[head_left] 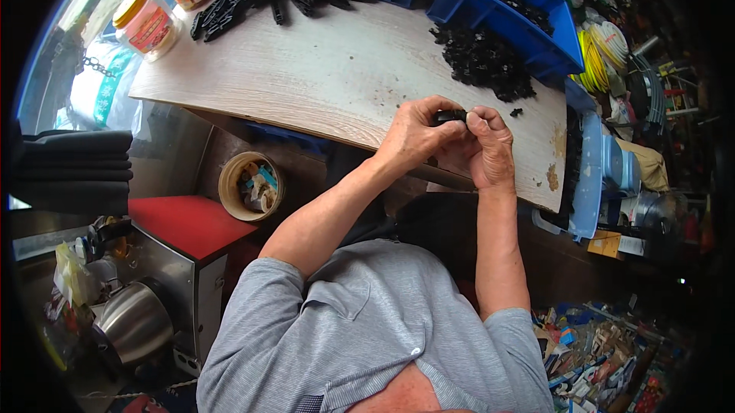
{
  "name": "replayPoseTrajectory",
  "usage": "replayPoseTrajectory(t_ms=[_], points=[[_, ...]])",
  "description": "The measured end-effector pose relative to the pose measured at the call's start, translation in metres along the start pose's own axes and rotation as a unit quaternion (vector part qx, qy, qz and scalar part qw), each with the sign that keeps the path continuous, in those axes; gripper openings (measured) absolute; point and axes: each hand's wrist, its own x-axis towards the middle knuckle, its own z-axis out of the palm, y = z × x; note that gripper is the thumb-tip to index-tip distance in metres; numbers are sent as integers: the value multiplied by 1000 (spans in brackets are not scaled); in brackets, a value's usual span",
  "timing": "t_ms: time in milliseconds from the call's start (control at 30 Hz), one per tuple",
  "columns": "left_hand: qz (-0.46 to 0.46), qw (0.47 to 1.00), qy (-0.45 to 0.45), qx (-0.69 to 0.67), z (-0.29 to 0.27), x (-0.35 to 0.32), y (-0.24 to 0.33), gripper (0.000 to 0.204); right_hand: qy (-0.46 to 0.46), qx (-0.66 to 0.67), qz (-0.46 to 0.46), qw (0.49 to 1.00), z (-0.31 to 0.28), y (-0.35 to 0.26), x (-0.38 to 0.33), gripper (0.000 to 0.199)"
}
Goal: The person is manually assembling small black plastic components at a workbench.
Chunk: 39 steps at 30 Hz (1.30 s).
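A short black plastic piece is held just above the near edge of the table, its exact kind unclear. My left hand pinches it between thumb and fingers. Against its right end press the thumb and fingertips of my right hand, closed on the same piece or on a tiny part hidden by the fingers. One small black part lies on the tabletop to the right. Beyond my hands spreads a heap of small black parts. Long black pieces are piled at the far left.
Blue bins stand along the back of the pale wooden table. Lidded jars are at its far left corner. Below sits a round waste bucket, near a red-topped cabinet. Coiled yellow hose lies at right.
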Motion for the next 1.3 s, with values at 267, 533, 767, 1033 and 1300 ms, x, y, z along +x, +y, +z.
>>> replayPoseTrajectory(t_ms=[267,533,767,1033,1300], points=[[-86,992,15,-95,0,2,12,23,-7,-14,20,1000,-5,2,3,12],[-71,991,31,-112,0,5,4,16,34,-48,-4,998,9,-5,-2,15],[-54,993,36,-101,-4,-5,8,15,-16,-215,52,975,9,-9,-1,32],[90,984,57,144,-16,-1,8,26,-2,-201,3,980,0,-8,-5,31],[331,528,340,704,-208,93,53,38,277,-135,6,951,-58,-70,-5,55]])
